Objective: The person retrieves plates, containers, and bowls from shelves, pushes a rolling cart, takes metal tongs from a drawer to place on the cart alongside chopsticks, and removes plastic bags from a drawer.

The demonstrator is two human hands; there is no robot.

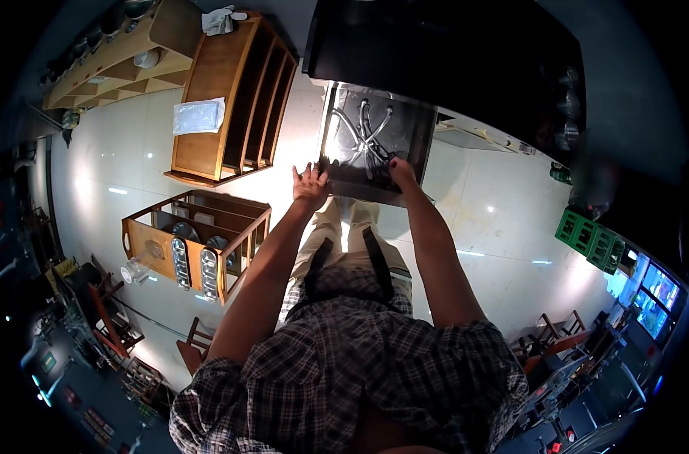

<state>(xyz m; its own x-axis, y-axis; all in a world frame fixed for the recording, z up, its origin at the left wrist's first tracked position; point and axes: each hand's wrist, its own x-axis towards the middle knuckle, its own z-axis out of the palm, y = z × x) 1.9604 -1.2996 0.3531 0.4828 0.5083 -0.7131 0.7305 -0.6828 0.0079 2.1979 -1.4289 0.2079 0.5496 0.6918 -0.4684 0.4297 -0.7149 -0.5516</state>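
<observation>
An open drawer [344, 181] juts out from under a black counter [443, 45]. Inside it lie several shiny metal utensils [366, 136] with curved handles, crossing each other. My left hand [311, 185] rests at the drawer's front left edge, fingers spread and holding nothing that shows. At the front right of the drawer, my right hand [400, 172] has its fingers closed beside the utensils' lower ends; what it holds, if anything, is too dark to tell.
A wooden shelf cabinet [208, 83] with a white packet [199, 116] stands at the left. Below it is a wooden cart [163, 261] with metal containers. Green crates [589, 240] are at the right. Chairs and tables line the lower edges.
</observation>
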